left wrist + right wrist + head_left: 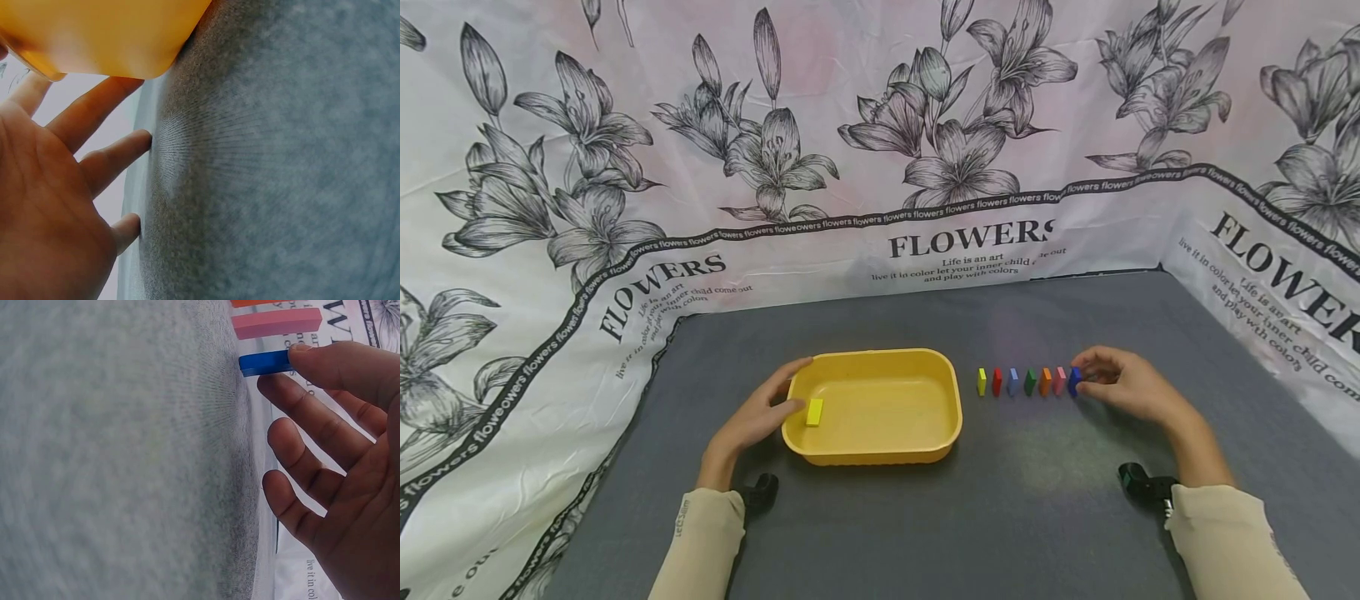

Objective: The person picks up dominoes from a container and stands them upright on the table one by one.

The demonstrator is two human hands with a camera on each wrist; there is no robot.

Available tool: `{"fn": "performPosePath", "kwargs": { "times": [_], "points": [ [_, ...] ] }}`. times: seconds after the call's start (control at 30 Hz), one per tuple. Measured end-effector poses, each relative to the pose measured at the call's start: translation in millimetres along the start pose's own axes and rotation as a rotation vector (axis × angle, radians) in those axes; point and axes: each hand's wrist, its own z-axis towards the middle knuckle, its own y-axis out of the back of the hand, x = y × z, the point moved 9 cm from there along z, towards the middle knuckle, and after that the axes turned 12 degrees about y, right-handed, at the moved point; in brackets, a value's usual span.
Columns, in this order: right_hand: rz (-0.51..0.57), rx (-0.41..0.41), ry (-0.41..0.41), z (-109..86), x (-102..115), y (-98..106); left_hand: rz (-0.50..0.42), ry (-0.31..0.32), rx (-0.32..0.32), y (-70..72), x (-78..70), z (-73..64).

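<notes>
My right hand [1123,383] pinches a dark blue domino-like block [265,362] between thumb and fingertip. That block stands upright at the right end of a row, beside a pink block [1059,381]. Further left in the row stand an orange block [1045,382], a green block [1030,382], a light blue block [1012,382], a red block [997,382] and a yellow block [981,382]. At the left end of a yellow plastic tray [880,457], my left hand [758,415] holds the rim, thumb over it and fingers spread outside. Inside the tray, another yellow block [814,412] lies near the thumb.
A dark grey tabletop [955,533] lies under everything. White cloth [820,275] printed with flowers and lettering hangs behind and along both sides. Black wrist devices [1142,485] sit at both beige sleeves [1232,533].
</notes>
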Motion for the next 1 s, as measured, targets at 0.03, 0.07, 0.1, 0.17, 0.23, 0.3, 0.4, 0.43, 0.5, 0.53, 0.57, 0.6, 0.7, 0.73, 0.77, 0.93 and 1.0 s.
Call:
{"fn": "performPosePath", "kwargs": {
  "times": [0.03,0.07,0.1,0.17,0.23,0.3,0.4,0.43,0.5,0.53,0.57,0.6,0.7,0.73,0.77,0.93,1.0],
  "points": [
    [-0.001,0.001,0.000,0.1,0.1,0.0,-0.001,-0.002,0.000,0.1,-0.3,-0.1],
    [-0.002,0.001,0.001,0.2,0.4,-0.1,0.000,-0.002,0.000,0.1,-0.5,-0.1],
    [-0.002,0.002,0.002,0.3,0.6,-0.2,-0.003,-0.004,0.000,0.2,-0.6,-0.1],
    [-0.002,0.002,0.006,0.4,1.4,-0.1,-0.001,-0.003,-0.002,0.2,-0.4,0.3],
    [-0.001,0.001,0.013,0.3,2.9,0.3,0.004,-0.003,-0.003,0.1,-0.2,0.7],
    [0.002,-0.001,0.023,0.1,4.7,1.1,0.009,-0.002,-0.005,0.3,0.1,1.1],
    [0.008,-0.005,0.036,-0.3,7.2,2.5,0.015,0.005,-0.011,0.7,0.7,1.5],
    [0.009,-0.006,0.039,-0.3,7.8,2.9,0.014,0.010,-0.014,1.0,1.3,1.5],
    [0.008,-0.010,0.043,-0.2,8.6,3.7,0.017,0.018,-0.019,1.2,2.2,1.4],
    [0.008,-0.012,0.045,-0.1,9.0,3.9,0.019,0.019,-0.019,1.0,2.5,1.2],
    [0.006,-0.012,0.047,0.1,9.2,4.1,0.018,0.022,-0.020,1.0,3.0,1.1],
    [0.005,-0.012,0.049,0.3,9.3,4.1,0.018,0.025,-0.021,1.0,3.5,1.0],
    [0.000,-0.012,0.056,1.3,9.2,4.0,0.019,0.021,-0.015,0.5,3.4,0.9],
    [-0.002,-0.012,0.058,1.5,8.9,3.9,0.021,0.017,-0.013,0.4,3.0,0.9],
    [-0.003,-0.010,0.059,1.7,8.4,3.8,0.017,0.019,-0.013,0.5,3.0,1.1],
    [0.013,-0.018,0.060,1.3,7.7,5.3,0.011,0.008,-0.006,0.4,1.7,1.8],
    [0.018,-0.024,0.058,0.6,8.7,6.8,0.006,0.009,-0.007,0.3,2.1,1.9]
  ]
}}
